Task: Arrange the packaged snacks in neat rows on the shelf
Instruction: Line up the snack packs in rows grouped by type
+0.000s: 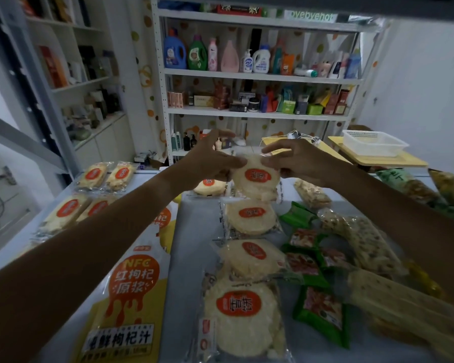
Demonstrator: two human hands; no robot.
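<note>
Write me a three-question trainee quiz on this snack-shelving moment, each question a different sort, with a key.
1. True or false: both hands hold the same round rice cracker pack.
2. Multiple choice: the packs lying in a line below the held one number A) one B) three C) six.
3. Fill in: the small packs right of that line have ____ wrappers.

Key
1. True: the left hand and right hand pinch its upper edge from either side.
2. B: three cracker packs run toward the camera.
3. Green: the green snack packs.
</note>
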